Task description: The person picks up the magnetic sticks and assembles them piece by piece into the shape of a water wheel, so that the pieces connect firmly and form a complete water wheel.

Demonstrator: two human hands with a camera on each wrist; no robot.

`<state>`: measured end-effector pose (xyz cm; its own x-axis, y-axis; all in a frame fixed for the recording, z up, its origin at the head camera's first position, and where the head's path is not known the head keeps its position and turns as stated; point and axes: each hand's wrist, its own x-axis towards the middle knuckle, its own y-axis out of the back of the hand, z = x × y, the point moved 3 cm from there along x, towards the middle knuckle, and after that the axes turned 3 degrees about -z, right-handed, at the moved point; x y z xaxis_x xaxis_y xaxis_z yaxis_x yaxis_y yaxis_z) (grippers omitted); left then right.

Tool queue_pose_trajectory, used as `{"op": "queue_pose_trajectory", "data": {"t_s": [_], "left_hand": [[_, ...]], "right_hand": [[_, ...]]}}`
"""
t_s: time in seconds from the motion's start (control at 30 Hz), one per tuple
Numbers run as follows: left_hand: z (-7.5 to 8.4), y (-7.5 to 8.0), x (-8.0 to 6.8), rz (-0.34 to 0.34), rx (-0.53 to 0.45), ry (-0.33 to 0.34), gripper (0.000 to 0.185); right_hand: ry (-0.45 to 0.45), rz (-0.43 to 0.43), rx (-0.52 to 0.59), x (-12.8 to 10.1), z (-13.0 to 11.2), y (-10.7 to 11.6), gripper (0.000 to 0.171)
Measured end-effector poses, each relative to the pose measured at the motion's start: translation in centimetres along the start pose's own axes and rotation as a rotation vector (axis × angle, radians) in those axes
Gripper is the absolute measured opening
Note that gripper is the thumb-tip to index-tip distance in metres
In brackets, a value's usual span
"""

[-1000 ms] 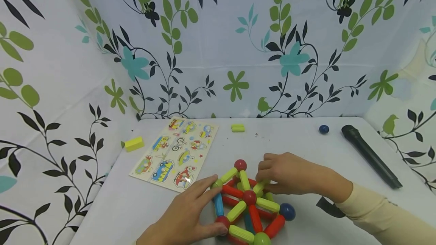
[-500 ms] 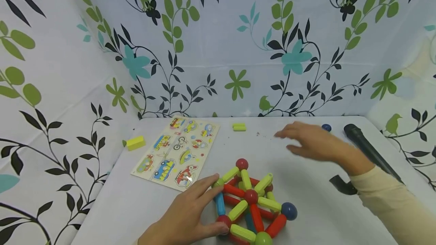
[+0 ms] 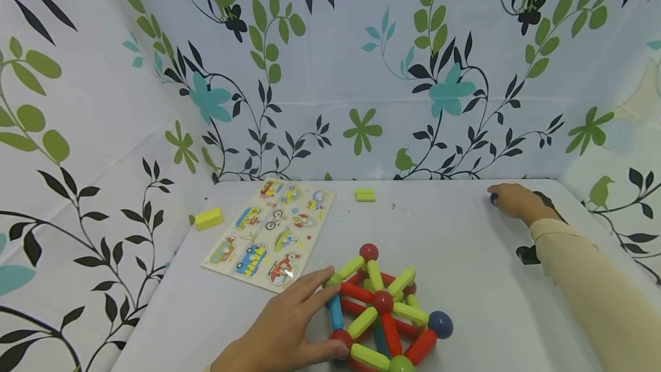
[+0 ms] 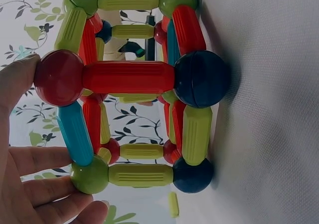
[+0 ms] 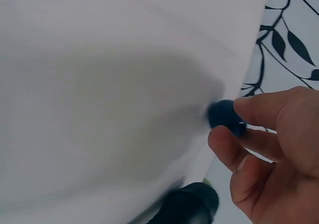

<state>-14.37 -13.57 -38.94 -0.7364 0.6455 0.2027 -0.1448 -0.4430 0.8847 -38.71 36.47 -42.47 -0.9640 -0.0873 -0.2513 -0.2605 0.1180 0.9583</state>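
Observation:
My left hand (image 3: pixel 289 320) holds the near left side of a model of magnetic building sticks and balls (image 3: pixel 383 302). In the left wrist view its thumb lies against a red ball (image 4: pixel 60 78) and its fingers touch a green ball (image 4: pixel 89 174). Red, yellow-green and blue sticks join the balls into a multi-level frame. At the table's far right my right hand (image 3: pixel 518 202) pinches a loose dark blue ball (image 5: pixel 226 115) between thumb and fingers. On the model's top, one yellow-green stick (image 3: pixel 401 281) points up and back from the central red ball, its far end bare.
A puzzle board (image 3: pixel 271 234) with vehicle pictures lies left of the model. Beyond its left edge is a yellow block (image 3: pixel 209 219). Yellow-green sticks (image 3: pixel 365 195) lie at the back. A black cylindrical object (image 5: pixel 187 204) is beside my right hand, and a patterned cloth (image 3: pixel 330 73) hangs behind the table.
My right hand has left the stick on top of the model, moved to the far right and taken hold of the blue ball. My left hand has stayed on the model.

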Motion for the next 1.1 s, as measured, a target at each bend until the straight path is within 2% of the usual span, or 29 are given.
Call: {"op": "queue_pose_trajectory", "data": {"t_s": [0.2,0.3,0.37,0.43,0.53,0.63,0.73,0.87,1.1], "left_hand": [[0.1,0.0,0.0,0.001,0.001,0.006,0.077],[0.1,0.0,0.0,0.008,0.007,0.002,0.077],[0.1,-0.1,0.1,0.014,0.011,-0.003,0.078],[0.1,0.0,0.1,0.015,0.017,-0.003,0.078],[0.1,0.0,0.0,0.012,0.019,0.003,0.077],[0.1,0.1,0.0,0.008,0.015,0.008,0.077],[0.1,0.0,0.0,0.009,0.012,0.004,0.076],[0.1,-0.1,-0.1,0.016,0.010,-0.007,0.076],[0.1,-0.1,-0.1,0.022,0.016,-0.005,0.076]], "right_hand": [[0.003,0.027,-0.013,-0.3,0.7,-1.2,0.041],[0.056,0.043,0.022,-1.1,-0.3,-0.8,0.042],[0.129,0.052,0.102,-2.2,-2.2,-0.1,0.042],[0.247,0.051,0.202,-3.8,-5.0,0.9,0.043],[0.436,-0.010,0.350,-6.8,-9.9,2.1,0.038],[0.611,-0.106,0.399,-9.7,-14.1,2.3,0.033],[0.723,-0.189,0.397,-11.6,-17.1,1.8,0.032],[0.775,-0.255,0.369,-12.8,-19.3,0.9,0.033],[0.780,-0.282,0.365,-12.9,-19.7,0.0,0.031]]}}
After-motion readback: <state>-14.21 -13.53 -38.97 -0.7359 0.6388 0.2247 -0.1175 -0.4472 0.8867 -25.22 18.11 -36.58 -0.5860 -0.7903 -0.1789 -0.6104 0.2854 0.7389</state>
